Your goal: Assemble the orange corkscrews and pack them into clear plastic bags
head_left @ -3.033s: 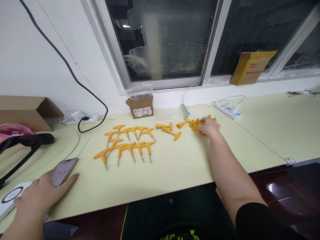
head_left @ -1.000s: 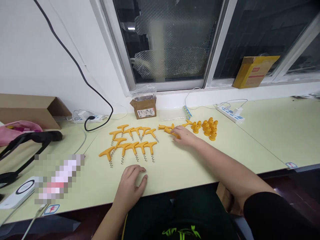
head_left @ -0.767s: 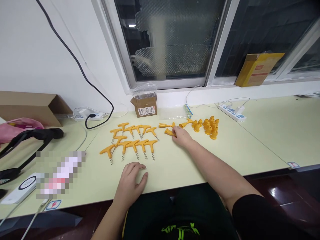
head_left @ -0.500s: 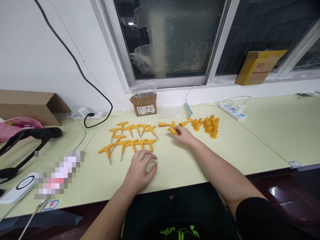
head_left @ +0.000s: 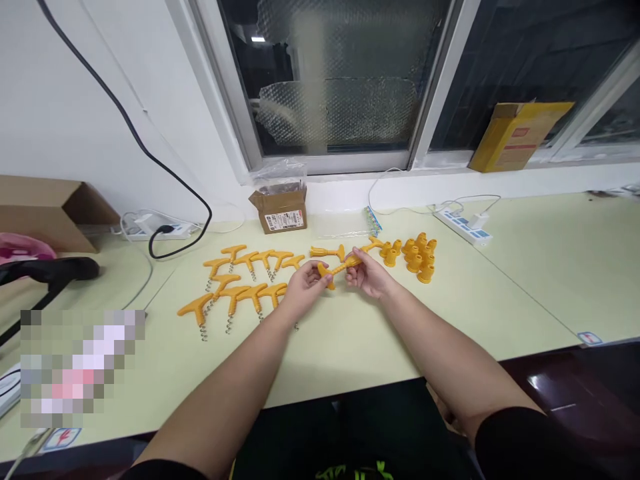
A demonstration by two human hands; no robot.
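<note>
Over the middle of the table, my left hand (head_left: 306, 288) grips the T-shaped handle of a yellow corkscrew (head_left: 339, 269). My right hand (head_left: 367, 275) is closed on a yellow sleeve at the other end of it, partly hidden by the fingers. Several yellow T-handled corkscrews (head_left: 233, 293) with metal spirals lie in rows to the left. Just behind my hands lies a corkscrew with a sleeve on it (head_left: 325, 252), and another (head_left: 373, 243) rests behind my right hand. Several yellow sleeves (head_left: 414, 259) stand upright to the right.
A small open cardboard box (head_left: 283, 210) stands by the wall, with a clear plastic bag (head_left: 340, 225) beside it. Power strips (head_left: 463, 225) with cables lie at the back. At the left are a larger box (head_left: 45, 207) and a black strap-like object (head_left: 55, 283).
My left hand has moved up and right and taken hold of the corkscrew handle. The sleeve in my right hand is now in line with it. The view has shifted slightly.
</note>
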